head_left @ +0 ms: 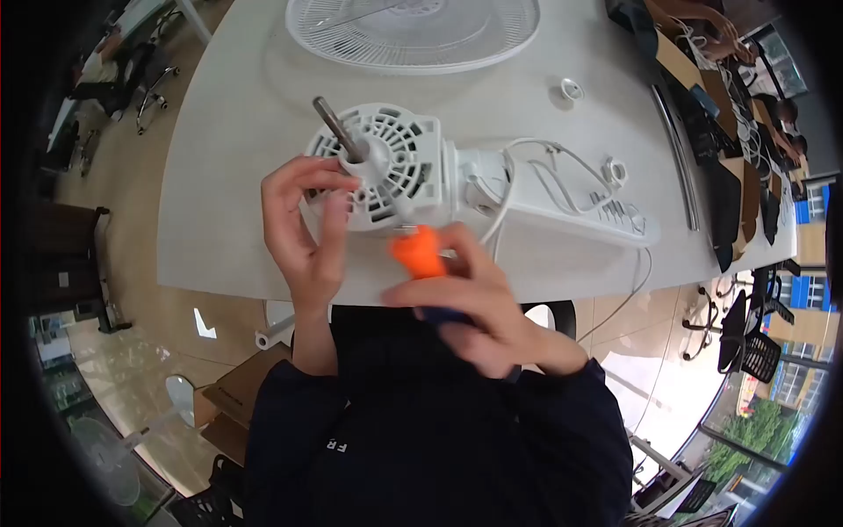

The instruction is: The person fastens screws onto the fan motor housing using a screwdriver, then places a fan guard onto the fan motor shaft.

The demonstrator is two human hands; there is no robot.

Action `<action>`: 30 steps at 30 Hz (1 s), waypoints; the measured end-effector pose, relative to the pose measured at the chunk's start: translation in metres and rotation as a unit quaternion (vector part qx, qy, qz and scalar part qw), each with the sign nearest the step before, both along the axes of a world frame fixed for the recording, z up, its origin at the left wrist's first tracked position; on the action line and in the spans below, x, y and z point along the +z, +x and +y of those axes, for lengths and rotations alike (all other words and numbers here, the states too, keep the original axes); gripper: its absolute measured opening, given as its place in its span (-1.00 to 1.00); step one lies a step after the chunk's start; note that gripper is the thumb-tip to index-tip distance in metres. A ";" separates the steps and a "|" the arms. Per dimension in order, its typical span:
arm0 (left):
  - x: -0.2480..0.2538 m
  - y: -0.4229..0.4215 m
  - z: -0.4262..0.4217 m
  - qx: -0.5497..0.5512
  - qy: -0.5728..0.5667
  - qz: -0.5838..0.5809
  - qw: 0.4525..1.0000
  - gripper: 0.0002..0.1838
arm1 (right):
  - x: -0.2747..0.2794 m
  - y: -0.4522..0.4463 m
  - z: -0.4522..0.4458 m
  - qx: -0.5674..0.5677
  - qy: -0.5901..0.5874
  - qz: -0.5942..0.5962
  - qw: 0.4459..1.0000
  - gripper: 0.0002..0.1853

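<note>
A white fan motor housing (413, 167) with a slotted round face lies on the table, its metal shaft (334, 123) pointing up and to the left. From the housing a white control body (562, 198) with a cable stretches right. My left hand (307, 220) is at the housing's left side, fingers curled near the collar at the shaft's base; whether something small is between the fingertips is unclear. My right hand (483, 303) is closed around an orange and dark blue screwdriver (420, 253), blurred by motion, just below the housing.
A white fan grille (413, 35) lies at the table's (237, 132) far edge. Small white rings (571, 90) are on the right, near a metal pole (676, 158). Open boxes and cables (738, 114) line the right side, where another person's hands (716, 35) show.
</note>
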State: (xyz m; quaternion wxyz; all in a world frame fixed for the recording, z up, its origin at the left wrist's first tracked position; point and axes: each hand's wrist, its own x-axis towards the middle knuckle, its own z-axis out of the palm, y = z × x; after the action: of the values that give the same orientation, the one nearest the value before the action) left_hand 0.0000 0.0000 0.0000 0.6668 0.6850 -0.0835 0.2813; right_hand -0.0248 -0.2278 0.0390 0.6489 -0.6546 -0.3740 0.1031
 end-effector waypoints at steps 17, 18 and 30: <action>0.041 0.016 0.005 -0.007 0.348 -0.052 0.936 -0.23 | 0.030 -0.009 -0.076 -0.427 -0.005 -0.173 0.887 -0.66; 0.044 0.015 0.006 -0.012 0.349 -0.047 0.936 -0.19 | 0.033 -0.006 -0.081 -0.444 -0.024 -0.184 0.876 -0.65; 0.052 0.009 0.004 -0.031 0.348 -0.021 0.937 -0.15 | 0.073 0.017 -0.157 -0.527 -0.367 -0.273 0.716 -0.81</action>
State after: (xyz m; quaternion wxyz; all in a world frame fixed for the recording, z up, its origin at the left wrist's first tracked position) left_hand 0.0095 0.0036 0.0525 0.3929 0.8653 -0.2116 0.2281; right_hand -0.0083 -0.3848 0.1123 0.1765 -0.9324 -0.0616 -0.3094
